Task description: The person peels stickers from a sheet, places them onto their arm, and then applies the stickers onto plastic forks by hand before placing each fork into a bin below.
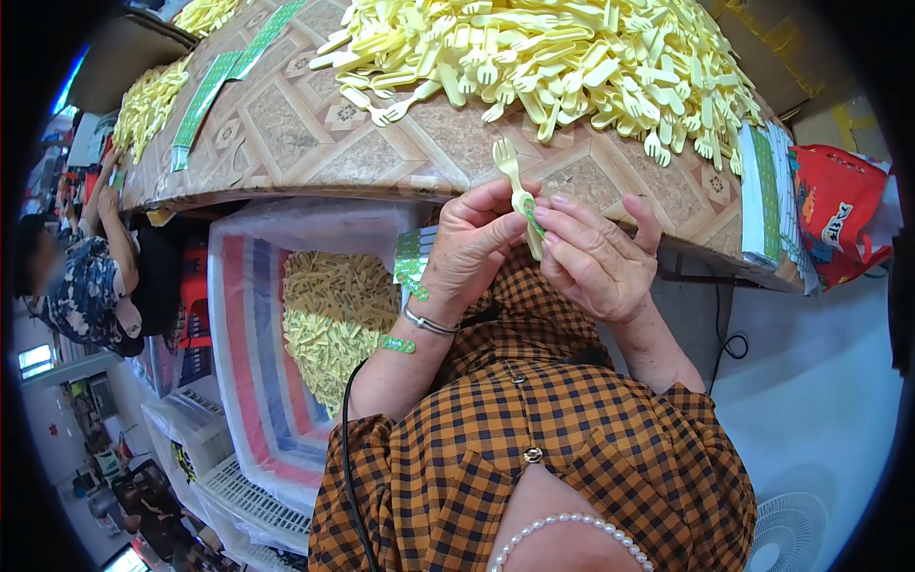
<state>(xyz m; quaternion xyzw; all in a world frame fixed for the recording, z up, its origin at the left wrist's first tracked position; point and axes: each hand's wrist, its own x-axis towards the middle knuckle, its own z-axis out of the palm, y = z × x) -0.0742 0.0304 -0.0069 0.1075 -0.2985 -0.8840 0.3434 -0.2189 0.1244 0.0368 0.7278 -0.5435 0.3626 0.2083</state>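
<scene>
Between my two hands, just past the table's near edge, is a small pale yellow fork, tines pointing away from me. My left hand pinches it from the left side. The fingers of my right hand are pressed on a green printed sticker at the fork's middle. Two similar green stickers cling to my left wrist and forearm, near a metal bracelet. A green and white sticker sheet lies beside my left wrist.
A large heap of yellow forks covers the far side of the patterned table. At left a lined bin holds many forks. Sticker sheets and a red bag are at right. Another person sits far left.
</scene>
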